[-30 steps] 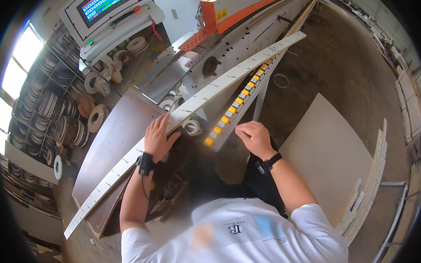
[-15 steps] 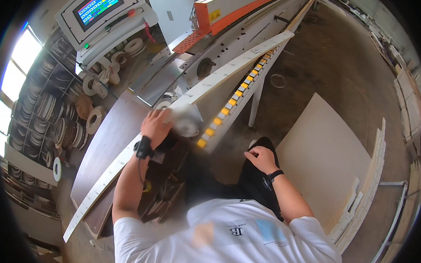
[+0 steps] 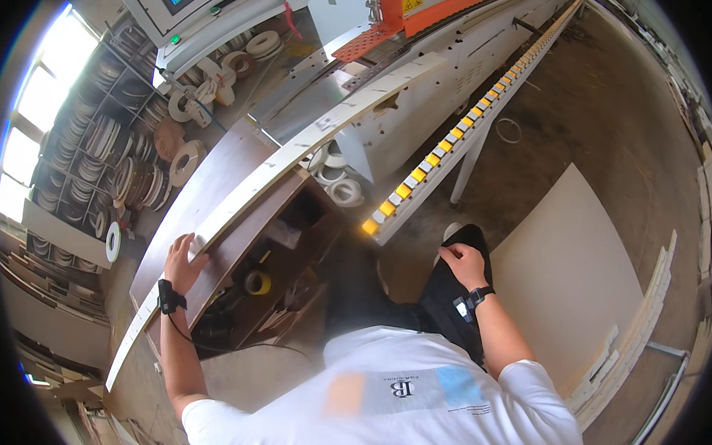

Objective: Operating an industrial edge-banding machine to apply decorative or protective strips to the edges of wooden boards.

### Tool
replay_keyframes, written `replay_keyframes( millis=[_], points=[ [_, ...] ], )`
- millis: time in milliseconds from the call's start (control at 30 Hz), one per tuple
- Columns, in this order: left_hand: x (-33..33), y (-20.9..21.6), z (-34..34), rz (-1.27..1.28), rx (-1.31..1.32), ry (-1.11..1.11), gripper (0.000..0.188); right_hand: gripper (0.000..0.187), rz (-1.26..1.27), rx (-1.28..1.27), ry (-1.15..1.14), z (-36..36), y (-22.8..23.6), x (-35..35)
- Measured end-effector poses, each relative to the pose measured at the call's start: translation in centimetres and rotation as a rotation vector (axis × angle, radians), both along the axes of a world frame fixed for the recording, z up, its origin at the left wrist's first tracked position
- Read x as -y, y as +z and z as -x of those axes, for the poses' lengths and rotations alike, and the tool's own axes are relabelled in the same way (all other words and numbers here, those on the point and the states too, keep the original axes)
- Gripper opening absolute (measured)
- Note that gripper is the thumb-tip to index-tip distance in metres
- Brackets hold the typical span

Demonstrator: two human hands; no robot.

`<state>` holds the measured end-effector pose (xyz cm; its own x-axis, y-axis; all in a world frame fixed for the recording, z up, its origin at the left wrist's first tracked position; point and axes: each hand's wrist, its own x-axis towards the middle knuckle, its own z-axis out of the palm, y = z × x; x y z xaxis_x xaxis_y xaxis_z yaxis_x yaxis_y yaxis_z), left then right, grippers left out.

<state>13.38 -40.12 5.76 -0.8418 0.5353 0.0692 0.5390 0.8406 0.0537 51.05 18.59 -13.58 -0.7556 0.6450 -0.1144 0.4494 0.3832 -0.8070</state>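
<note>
A long, narrow white board (image 3: 251, 189) with dark marks along its edge slants from the lower left up to the machine. It lies across a brown bench (image 3: 209, 166). On its lower part is my left hand (image 3: 183, 265), fingers over the top edge and thumb on the near side, gripping it. A black band with a cable is on that wrist. My right hand (image 3: 464, 265) hangs in front of my dark trouser leg, fingers curled, with nothing visible in it. That wrist wears a black band too.
A roller rail (image 3: 419, 176) with yellow and white rollers runs away to the upper right. Beside it stands the machine (image 3: 446, 116) with an orange cover (image 3: 438, 12). Tape rolls (image 3: 344, 192) sit near the bench. A large pale panel (image 3: 567, 253) leans at right.
The white board has shifted left and toward me, its far end now apart from the roller rail. My left hand has moved left and down with it; the right hand stays curled by my leg.
</note>
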Motion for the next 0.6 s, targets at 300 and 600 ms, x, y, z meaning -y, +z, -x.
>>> replay_keyframes(
  millis=[300,600],
  points=[
    [-22.3,-2.7,5.2,-0.165,-0.271,-0.247,0.037,0.042,-0.066,0.05,-0.006,-0.1,-0.4,-0.2],
    [-36.2,-4.4,14.4,0.063,-0.434,-0.284,0.021,0.034,-0.073,-0.038,-0.044,-1.5,-0.1,0.2]
  ],
)
